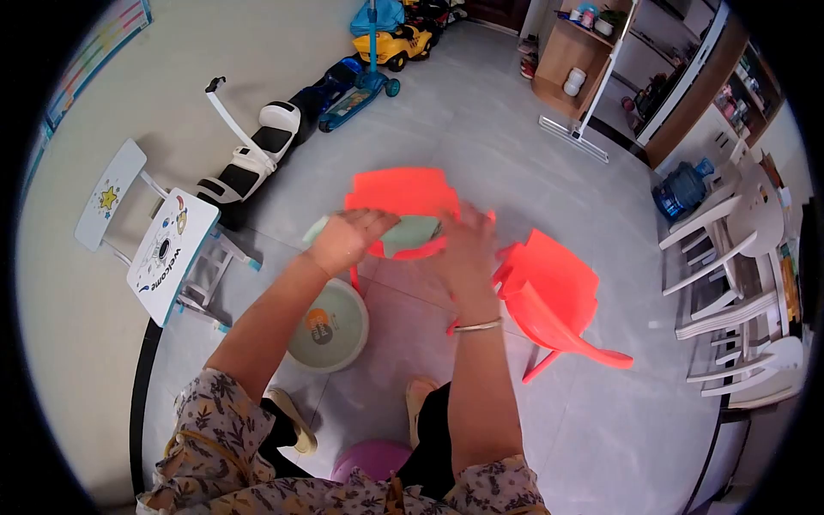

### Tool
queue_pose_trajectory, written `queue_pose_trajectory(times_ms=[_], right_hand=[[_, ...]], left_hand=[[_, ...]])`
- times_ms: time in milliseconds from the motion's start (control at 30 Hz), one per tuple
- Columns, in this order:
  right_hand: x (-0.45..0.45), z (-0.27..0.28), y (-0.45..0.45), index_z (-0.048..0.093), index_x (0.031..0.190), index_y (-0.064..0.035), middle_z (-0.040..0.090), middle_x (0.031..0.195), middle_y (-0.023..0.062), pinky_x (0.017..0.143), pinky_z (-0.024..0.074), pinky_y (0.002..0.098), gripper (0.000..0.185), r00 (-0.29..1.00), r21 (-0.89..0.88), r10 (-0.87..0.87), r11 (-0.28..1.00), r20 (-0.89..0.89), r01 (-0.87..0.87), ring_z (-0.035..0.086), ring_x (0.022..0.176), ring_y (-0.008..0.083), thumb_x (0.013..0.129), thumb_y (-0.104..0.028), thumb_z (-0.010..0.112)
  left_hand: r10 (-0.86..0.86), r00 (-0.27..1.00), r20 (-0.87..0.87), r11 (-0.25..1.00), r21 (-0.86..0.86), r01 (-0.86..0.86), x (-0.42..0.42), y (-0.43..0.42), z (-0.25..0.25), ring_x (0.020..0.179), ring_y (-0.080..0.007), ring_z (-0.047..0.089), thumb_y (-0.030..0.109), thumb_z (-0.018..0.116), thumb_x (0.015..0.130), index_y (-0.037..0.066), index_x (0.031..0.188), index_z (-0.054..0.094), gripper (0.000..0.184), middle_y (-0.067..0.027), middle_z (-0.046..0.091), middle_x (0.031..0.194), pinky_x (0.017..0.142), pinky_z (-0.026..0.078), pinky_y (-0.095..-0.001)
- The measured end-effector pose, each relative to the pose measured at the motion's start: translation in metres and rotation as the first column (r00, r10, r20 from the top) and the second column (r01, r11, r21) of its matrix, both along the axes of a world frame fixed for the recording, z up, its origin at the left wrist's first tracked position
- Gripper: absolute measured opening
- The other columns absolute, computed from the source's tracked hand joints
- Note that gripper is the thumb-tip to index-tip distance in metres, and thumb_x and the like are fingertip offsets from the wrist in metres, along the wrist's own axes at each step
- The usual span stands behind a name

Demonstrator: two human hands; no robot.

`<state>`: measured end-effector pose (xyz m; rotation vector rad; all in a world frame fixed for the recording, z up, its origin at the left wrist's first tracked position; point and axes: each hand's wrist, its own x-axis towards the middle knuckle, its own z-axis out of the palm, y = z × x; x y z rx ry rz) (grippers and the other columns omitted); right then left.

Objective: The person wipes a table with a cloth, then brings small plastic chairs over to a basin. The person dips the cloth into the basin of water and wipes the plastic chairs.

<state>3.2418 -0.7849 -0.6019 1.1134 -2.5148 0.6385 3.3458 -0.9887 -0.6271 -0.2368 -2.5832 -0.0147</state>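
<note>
A red plastic chair stands in front of me, with a pale green item across its seat; I cannot tell whether it is cloth or something stiff. My left hand is over the left end of this item, fingers stretched out to the right. On the other side, my right hand is smeared by motion at the seat's right edge, and its fingers cannot be made out. Below my left hand, a round pale green basin with an orange and grey label rests on the floor. A second red chair stands to the right.
A purple stool is between my legs. To the left stands a white folding chair with printed pictures. Ride-on toys and a blue scooter line the wall. At right are stacked white chairs, a water jug and a floor squeegee.
</note>
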Motion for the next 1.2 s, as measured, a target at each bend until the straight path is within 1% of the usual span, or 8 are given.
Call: queue_pose_trajectory(times_ms=[133,367,433,667,967,1067,1133,1200], right_hand=[[-0.032,-0.030,0.016,0.049,0.137,-0.0015,0.047,0.141,0.0217,0.109,0.0371,0.0448,0.062,0.975,-0.033,-0.107,0.993,0.197,0.116,0.040,0.131,0.0396,0.075,0.003,0.057],[-0.024,-0.028,0.009,0.048,0.135,0.0033,0.052,0.134,0.0225,0.107,0.0376,0.0453,0.059,0.988,0.010,-0.150,0.989,0.042,0.150,0.045,0.125,0.0416,0.077,0.005,0.054],[-0.023,-0.013,0.016,0.049,0.134,0.0013,0.055,0.129,0.0225,0.105,0.0387,0.0452,0.056,0.966,-0.191,-0.017,0.979,0.257,0.068,0.049,0.119,0.0413,0.078,0.006,0.053],[-0.024,-0.009,0.022,0.048,0.138,-0.0079,0.055,0.131,0.0202,0.099,0.0445,0.0463,0.059,0.934,-0.108,-0.013,0.993,0.356,0.055,0.051,0.121,0.0384,0.081,0.006,0.053],[-0.029,-0.030,0.020,0.049,0.138,-0.0063,0.049,0.141,0.0188,0.107,0.0410,0.0439,0.058,0.982,-0.056,-0.057,0.996,0.183,0.069,0.046,0.129,0.0364,0.081,0.003,0.055],[-0.025,-0.036,0.009,0.056,0.131,-0.0070,0.053,0.137,0.0174,0.110,0.0364,0.0427,0.051,0.989,0.035,-0.131,0.990,-0.068,0.133,0.047,0.128,0.0342,0.080,-0.001,0.057],[-0.017,-0.039,-0.005,0.062,0.123,-0.0071,0.059,0.127,0.0142,0.108,0.0346,0.0442,0.045,0.975,0.088,0.217,0.973,-0.055,-0.211,0.051,0.120,0.0340,0.078,-0.004,0.059],[-0.003,-0.029,-0.019,0.061,0.122,-0.0070,0.062,0.120,0.0126,0.106,0.0353,0.0448,0.045,0.981,0.151,0.192,0.970,0.006,-0.191,0.053,0.116,0.0333,0.078,-0.003,0.058]], left_hand=[[0.103,0.993,-0.051,0.993,-0.053,-0.105,-0.007,0.028,-0.001,0.082,-0.0246,0.065,0.006,0.058,0.075,0.007,0.113,0.059,0.039,-0.0066,0.064,0.096,0.070,0.053,-0.0370],[0.221,0.975,0.010,0.974,-0.045,-0.221,-0.061,0.101,-0.003,0.085,-0.0257,0.063,0.011,0.059,0.076,0.004,0.103,0.059,0.028,-0.0093,0.060,0.095,0.069,0.053,-0.0389],[0.214,0.976,0.044,0.977,-0.018,-0.213,-0.078,0.116,-0.002,0.087,-0.0249,0.063,0.012,0.059,0.076,0.003,0.105,0.059,0.030,-0.0097,0.060,0.097,0.070,0.053,-0.0384],[0.191,0.982,-0.006,0.975,-0.118,-0.190,-0.069,0.097,-0.009,0.084,-0.0226,0.063,0.016,0.063,0.078,0.007,0.108,0.061,0.032,-0.0052,0.062,0.092,0.072,0.052,-0.0370],[0.166,0.980,-0.108,0.986,0.010,-0.166,0.014,0.012,-0.004,0.083,-0.0228,0.063,0.011,0.064,0.073,0.011,0.109,0.063,0.036,-0.0046,0.061,0.088,0.077,0.049,-0.0384],[0.228,0.953,-0.200,0.973,0.014,-0.230,0.024,0.004,-0.007,0.084,-0.0234,0.062,0.011,0.062,0.073,0.011,0.107,0.063,0.033,-0.0041,0.061,0.088,0.079,0.048,-0.0381],[0.257,0.934,-0.248,0.964,0.002,-0.264,0.026,0.007,-0.009,0.084,-0.0232,0.062,0.011,0.061,0.074,0.011,0.105,0.064,0.031,-0.0037,0.061,0.088,0.079,0.047,-0.0377],[0.269,0.939,-0.216,0.962,0.020,-0.272,0.011,0.031,-0.008,0.086,-0.0233,0.062,0.012,0.059,0.075,0.010,0.102,0.064,0.028,-0.0031,0.062,0.089,0.079,0.047,-0.0376]])
